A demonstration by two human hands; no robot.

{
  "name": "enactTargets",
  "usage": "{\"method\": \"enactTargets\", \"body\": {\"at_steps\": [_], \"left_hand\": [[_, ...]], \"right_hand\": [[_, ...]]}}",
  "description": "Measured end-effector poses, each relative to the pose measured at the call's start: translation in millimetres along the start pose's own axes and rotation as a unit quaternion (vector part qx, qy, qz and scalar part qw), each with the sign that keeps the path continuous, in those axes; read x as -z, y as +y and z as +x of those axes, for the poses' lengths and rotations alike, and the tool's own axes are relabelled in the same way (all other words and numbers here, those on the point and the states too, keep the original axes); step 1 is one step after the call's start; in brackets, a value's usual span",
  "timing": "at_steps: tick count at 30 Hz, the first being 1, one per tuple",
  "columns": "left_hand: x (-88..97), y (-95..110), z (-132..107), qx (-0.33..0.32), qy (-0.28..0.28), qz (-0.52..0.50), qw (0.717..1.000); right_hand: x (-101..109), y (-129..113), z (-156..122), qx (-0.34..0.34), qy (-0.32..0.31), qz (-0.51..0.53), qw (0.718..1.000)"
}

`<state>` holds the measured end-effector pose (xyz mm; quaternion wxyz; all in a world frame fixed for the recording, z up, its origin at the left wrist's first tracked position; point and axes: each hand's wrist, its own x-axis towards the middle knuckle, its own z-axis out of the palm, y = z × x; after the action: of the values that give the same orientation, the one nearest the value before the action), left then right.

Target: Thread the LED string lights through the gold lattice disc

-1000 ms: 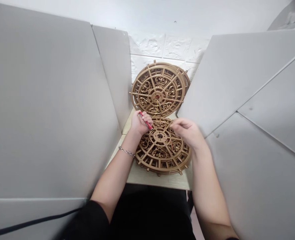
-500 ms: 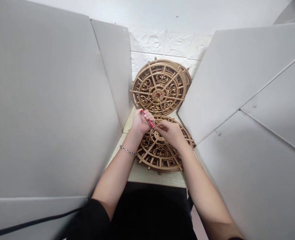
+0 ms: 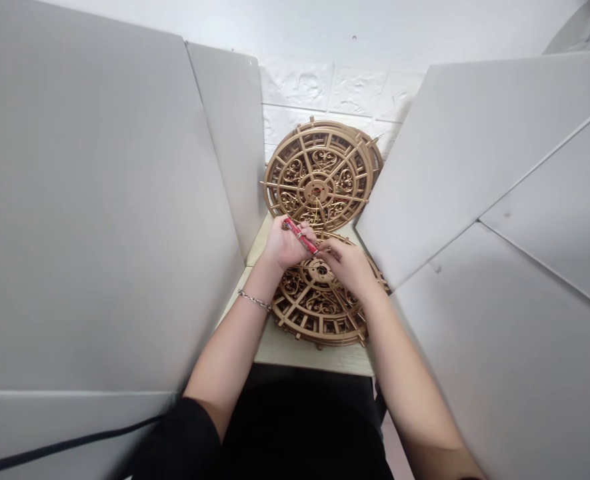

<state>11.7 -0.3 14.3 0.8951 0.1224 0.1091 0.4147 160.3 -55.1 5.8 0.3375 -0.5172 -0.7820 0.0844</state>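
Across the palm of my left hand [image 3: 285, 248] lies a slim red pen-like tool [image 3: 301, 235] with metal bits; its exact kind I cannot make out. The fingers curl loosely round it. My right hand [image 3: 347, 263] is closed in a pinch by the tool's lower end, and what its fingertips hold is too small to tell. Both hands are above the nearer gold wheel-shaped frame [image 3: 319, 310], which lies flat with scroll patterns inside its rings. Beyond it leans a similar gold wheel frame [image 3: 319, 163], with thin yellow wire [image 3: 317, 212] hanging from its hub.
A pale table [image 3: 315, 357] supports the frames. Tall grey panels stand close on the left [image 3: 99, 200] and right [image 3: 485, 153]. A white brick-patterned wall [image 3: 302, 87] closes the back. At lower left runs a black cable [image 3: 75, 445].
My left hand has loosened and turned a little, showing more of the red tool. The tool's lower end and my right fingertips have shifted slightly right. The gold frames stay put.
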Motion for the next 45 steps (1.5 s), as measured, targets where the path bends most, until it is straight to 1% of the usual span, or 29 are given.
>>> {"method": "enactTargets", "body": {"at_steps": [3,6,10,12,16,21,24,31,33,36,41,45], "left_hand": [[-0.4,3.0,-4.1,0.052,-0.022,0.060,0.997],[-1.1,5.3,-6.0,0.066,-0.028,0.102,0.992],[-0.8,7.4,-5.6,0.089,-0.043,0.124,0.987],[0.3,8.6,-5.5,0.100,-0.048,0.128,0.986],[2.7,11.3,-6.1,0.113,-0.046,0.137,0.983],[4.6,13.7,-6.0,0.117,-0.043,0.150,0.981],[4.6,13.2,-4.9,0.117,-0.039,0.151,0.981],[5.0,7.4,-1.2,0.093,-0.025,0.162,0.982],[5.7,6.7,-0.8,0.088,-0.029,0.165,0.982],[6.1,7.4,-1.5,0.089,-0.037,0.162,0.982],[5.6,10.5,-2.9,0.100,-0.026,0.155,0.983],[6.8,12.0,-2.7,0.094,-0.019,0.147,0.984]], "right_hand": [[3.7,2.6,-0.4,-0.016,0.001,0.001,1.000],[6.0,4.1,0.5,-0.032,-0.001,0.016,0.999],[7.3,3.3,1.0,-0.063,-0.001,0.031,0.998],[7.6,1.8,0.3,-0.058,-0.004,0.039,0.998],[7.3,-0.9,-0.8,-0.029,-0.004,0.048,0.998],[5.4,-0.5,0.9,0.002,-0.015,0.059,0.998],[4.7,0.5,1.7,-0.005,-0.021,0.063,0.998],[4.6,2.7,0.2,-0.017,0.000,0.040,0.999],[3.6,4.4,0.0,-0.021,0.002,0.028,0.999],[1.9,7.4,0.1,-0.022,0.000,0.010,1.000],[1.0,9.3,0.7,-0.019,-0.001,0.001,1.000],[1.7,7.9,0.6,-0.036,0.012,-0.004,0.999]]}}
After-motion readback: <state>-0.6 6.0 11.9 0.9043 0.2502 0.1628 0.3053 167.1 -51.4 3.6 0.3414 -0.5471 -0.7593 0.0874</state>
